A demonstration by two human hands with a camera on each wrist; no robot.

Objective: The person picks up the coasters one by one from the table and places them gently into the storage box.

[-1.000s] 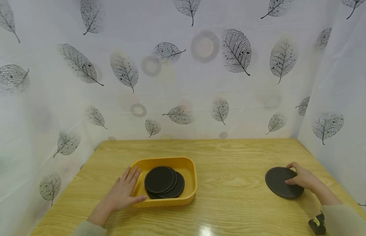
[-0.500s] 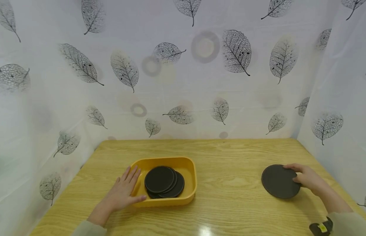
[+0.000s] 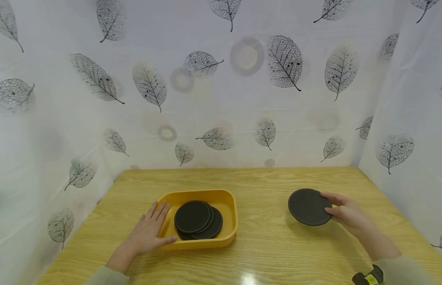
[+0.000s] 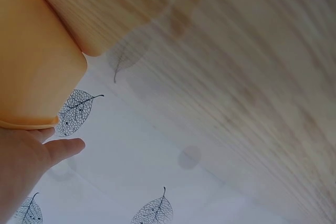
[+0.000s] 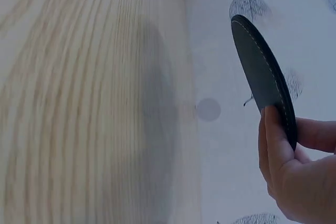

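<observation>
A round black coaster (image 3: 309, 206) with a stitched edge is pinched at its right side between the thumb and fingers of my right hand (image 3: 350, 215). The right wrist view shows the coaster (image 5: 261, 69) held above the table, its shadow lying apart from it. My left hand (image 3: 146, 229) rests with straight fingers on the left rim of a yellow tray (image 3: 230, 213). Inside the tray several black coasters (image 3: 193, 217) lie in an uneven, overlapping stack. In the left wrist view, the hand (image 4: 26, 161) touches the tray's edge, with the coasters out of sight.
A wood-grain table (image 3: 267, 253) carries the tray left of its middle. White sheeting (image 3: 221, 103) printed with leaves stands behind it and along both sides. A dark band with a yellow patch (image 3: 369, 277) is on the right wrist.
My right hand has lifted the coaster off the table and moved it left, toward the tray. The left hand, tray and stacked coasters have stayed in place.
</observation>
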